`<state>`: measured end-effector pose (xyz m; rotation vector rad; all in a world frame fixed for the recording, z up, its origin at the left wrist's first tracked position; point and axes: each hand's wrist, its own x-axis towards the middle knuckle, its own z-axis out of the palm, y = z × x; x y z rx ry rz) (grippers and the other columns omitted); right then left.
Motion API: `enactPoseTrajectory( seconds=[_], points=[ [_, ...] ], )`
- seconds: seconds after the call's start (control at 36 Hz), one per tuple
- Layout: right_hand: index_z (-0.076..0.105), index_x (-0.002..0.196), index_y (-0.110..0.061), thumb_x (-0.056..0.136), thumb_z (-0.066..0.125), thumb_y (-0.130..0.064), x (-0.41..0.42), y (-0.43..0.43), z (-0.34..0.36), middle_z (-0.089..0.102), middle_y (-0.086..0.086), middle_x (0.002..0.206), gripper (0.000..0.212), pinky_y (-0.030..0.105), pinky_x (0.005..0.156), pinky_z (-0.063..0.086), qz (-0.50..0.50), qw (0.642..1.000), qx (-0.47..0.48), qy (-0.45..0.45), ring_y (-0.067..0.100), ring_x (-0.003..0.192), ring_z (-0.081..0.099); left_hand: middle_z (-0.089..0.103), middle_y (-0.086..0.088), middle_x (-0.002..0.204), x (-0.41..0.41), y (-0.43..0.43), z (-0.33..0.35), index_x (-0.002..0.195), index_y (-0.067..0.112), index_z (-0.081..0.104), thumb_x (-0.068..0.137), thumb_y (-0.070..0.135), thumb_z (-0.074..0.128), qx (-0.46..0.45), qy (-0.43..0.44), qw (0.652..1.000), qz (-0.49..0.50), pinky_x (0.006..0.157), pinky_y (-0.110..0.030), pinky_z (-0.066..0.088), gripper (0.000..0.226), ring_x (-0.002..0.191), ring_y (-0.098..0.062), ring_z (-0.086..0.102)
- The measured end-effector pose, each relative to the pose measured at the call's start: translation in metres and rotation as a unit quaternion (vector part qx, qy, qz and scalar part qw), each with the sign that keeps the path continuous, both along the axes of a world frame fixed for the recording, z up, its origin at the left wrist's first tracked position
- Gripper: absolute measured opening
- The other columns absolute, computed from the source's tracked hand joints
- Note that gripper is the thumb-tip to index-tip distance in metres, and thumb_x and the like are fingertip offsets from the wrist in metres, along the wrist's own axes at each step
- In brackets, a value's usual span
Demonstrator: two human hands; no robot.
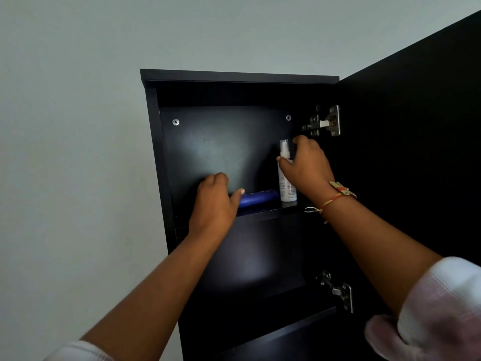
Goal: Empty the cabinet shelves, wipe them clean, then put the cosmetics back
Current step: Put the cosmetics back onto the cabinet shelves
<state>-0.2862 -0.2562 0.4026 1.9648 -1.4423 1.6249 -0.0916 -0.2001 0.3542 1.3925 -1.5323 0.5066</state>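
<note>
Top shelf (270,210) of black wall cabinet (234,76). Right hand (305,165) curls around an upright white spray bottle (285,178), nozzle up, at the shelf's right end. Left hand (214,201), fingers curled, touches a blue tube (256,198) lying lengthwise left-to-right, just beside the bottle.

A plain, pale grey-green painted wall (78,126) fills the left and top, evenly lit and bare. Against it hangs a tall black laminate cabinet (153,157), its door (416,126) swung wide to the right on two silver metal hinges (328,122) (the interior stays dim).
</note>
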Motion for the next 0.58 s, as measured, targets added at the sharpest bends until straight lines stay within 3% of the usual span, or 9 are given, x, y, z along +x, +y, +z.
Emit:
enactPoseTrajectory(
  seconds=[0.19, 0.28, 0.42, 0.58],
  points=[
    [0.053, 0.125, -0.011, 0.087, 0.064, -0.036, 0.012, 0.032, -0.027, 0.053, 0.012, 0.123, 0.047, 0.040, 0.093, 0.048, 0.036, 0.995, -0.098, 0.000, 0.030, 0.110, 0.055, 0.059, -0.006, 0.108, -0.012, 0.024, -0.019, 0.108, 0.008, 0.059, 0.090, 0.029, 0.062, -0.141, -0.111, 0.984, -0.009, 0.090, -0.037, 0.047, 0.028, 0.101, -0.025, 0.055],
    [0.055, 0.120, -0.013, 0.087, 0.064, -0.035, 0.017, 0.052, -0.054, 0.055, 0.008, 0.120, 0.041, 0.036, 0.092, 0.047, 0.067, 0.990, -0.121, -0.014, 0.026, 0.107, 0.056, 0.060, -0.004, 0.108, -0.021, 0.039, -0.042, 0.108, 0.010, 0.060, 0.090, 0.026, 0.060, -0.149, -0.106, 0.982, -0.052, 0.091, -0.035, 0.046, 0.024, 0.102, -0.021, 0.055],
    [0.059, 0.116, -0.017, 0.090, 0.064, -0.032, 0.017, 0.080, -0.127, 0.055, -0.003, 0.115, 0.031, 0.031, 0.087, 0.052, 0.128, 0.988, -0.083, -0.037, 0.011, 0.100, 0.058, 0.057, 0.007, 0.106, -0.032, 0.060, -0.106, 0.104, 0.015, 0.059, 0.090, 0.024, 0.058, -0.089, 0.006, 0.983, -0.161, 0.091, -0.024, 0.043, 0.017, 0.101, -0.010, 0.053],
    [0.063, 0.109, -0.020, 0.090, 0.065, -0.031, 0.006, 0.104, -0.244, 0.059, -0.008, 0.108, 0.023, 0.020, 0.075, 0.053, 0.142, 0.987, 0.065, -0.039, 0.002, 0.088, 0.061, 0.055, 0.014, 0.102, -0.038, 0.078, -0.213, 0.101, 0.022, 0.059, 0.092, 0.025, 0.059, 0.093, 0.063, 0.967, -0.229, 0.081, -0.011, 0.043, 0.010, 0.095, 0.001, 0.054]
  ],
)
